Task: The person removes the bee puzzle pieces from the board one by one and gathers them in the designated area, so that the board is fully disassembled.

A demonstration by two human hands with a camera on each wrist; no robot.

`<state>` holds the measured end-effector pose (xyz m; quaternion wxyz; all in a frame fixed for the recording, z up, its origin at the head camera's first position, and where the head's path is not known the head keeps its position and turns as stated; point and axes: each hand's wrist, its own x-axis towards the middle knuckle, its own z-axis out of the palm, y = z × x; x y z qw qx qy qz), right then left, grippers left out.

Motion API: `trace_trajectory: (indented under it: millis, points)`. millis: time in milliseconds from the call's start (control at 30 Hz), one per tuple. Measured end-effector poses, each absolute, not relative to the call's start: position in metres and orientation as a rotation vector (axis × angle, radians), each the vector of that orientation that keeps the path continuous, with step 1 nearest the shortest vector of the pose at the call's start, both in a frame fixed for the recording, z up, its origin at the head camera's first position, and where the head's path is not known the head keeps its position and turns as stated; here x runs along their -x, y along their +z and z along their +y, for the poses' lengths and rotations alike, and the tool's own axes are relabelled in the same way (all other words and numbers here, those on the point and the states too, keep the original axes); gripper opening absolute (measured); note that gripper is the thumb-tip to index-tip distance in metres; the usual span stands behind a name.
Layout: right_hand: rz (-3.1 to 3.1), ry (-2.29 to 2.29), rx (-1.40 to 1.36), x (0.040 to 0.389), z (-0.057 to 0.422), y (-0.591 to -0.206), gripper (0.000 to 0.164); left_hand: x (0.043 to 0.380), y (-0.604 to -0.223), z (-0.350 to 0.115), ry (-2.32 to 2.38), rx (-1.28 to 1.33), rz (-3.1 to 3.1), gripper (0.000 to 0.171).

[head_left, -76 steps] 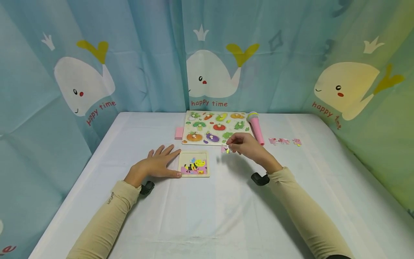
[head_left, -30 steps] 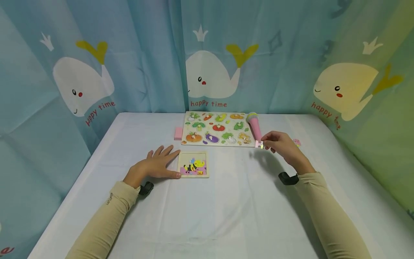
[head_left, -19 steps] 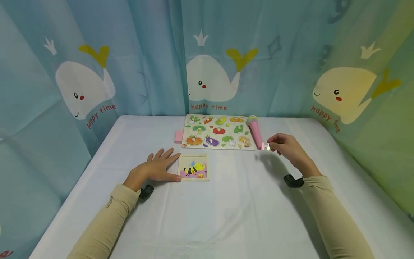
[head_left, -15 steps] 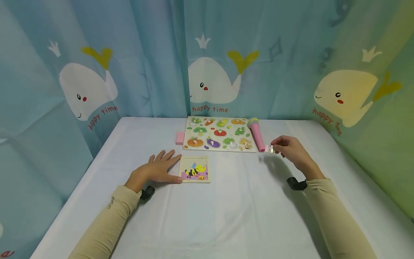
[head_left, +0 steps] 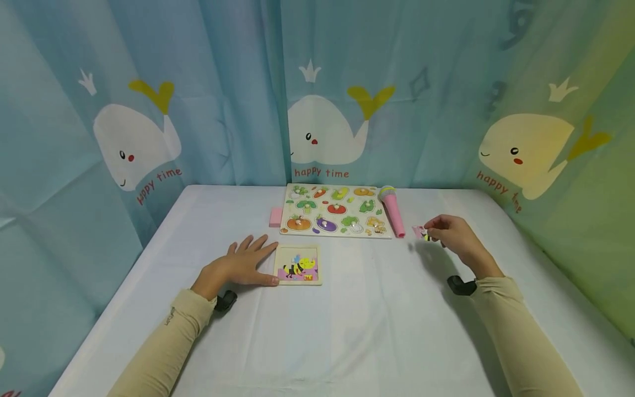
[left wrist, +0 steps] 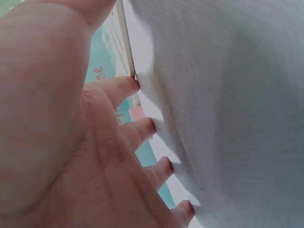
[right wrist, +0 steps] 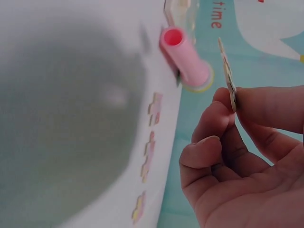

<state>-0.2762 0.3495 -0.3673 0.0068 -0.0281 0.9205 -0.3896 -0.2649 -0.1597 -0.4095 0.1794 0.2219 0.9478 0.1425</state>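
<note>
My right hand (head_left: 458, 238) is raised over the table, pinching a small jigsaw piece (head_left: 420, 232) printed in pink, yellow and black. In the right wrist view this jigsaw piece (right wrist: 228, 73) appears edge-on between thumb and fingertips. With fingers spread, my left hand (head_left: 238, 264) lies on the tabletop; thumb and index finger touch the left edge of a square wooden puzzle tray (head_left: 297, 249). A bee picture of assembled pieces (head_left: 299, 267) fills the tray's lower part, and bare wood shows above. Three loose jigsaw pieces (right wrist: 148, 156) lie in a row, hidden by my right hand in the head view.
A vegetable peg puzzle board (head_left: 336, 210) lies at the back middle, with a pink block (head_left: 275, 216) at its left. By its right side lies a pink toy microphone (head_left: 393, 212). A whale-print curtain (head_left: 238, 110) hangs around the white-covered table (head_left: 307, 342).
My right hand has carried the jigsaw piece rightward, from in front of the vegetable board to beyond the microphone. The left hand stays at the tray. The head view has tilted up slightly.
</note>
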Motion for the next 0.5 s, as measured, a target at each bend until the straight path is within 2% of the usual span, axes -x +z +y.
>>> trace_trajectory:
  millis: [500]
  points:
    - [2.783,-1.147,-0.038,0.290,0.373,-0.384,0.025,0.263,-0.410,-0.160,0.408,-0.618,2.683,0.103]
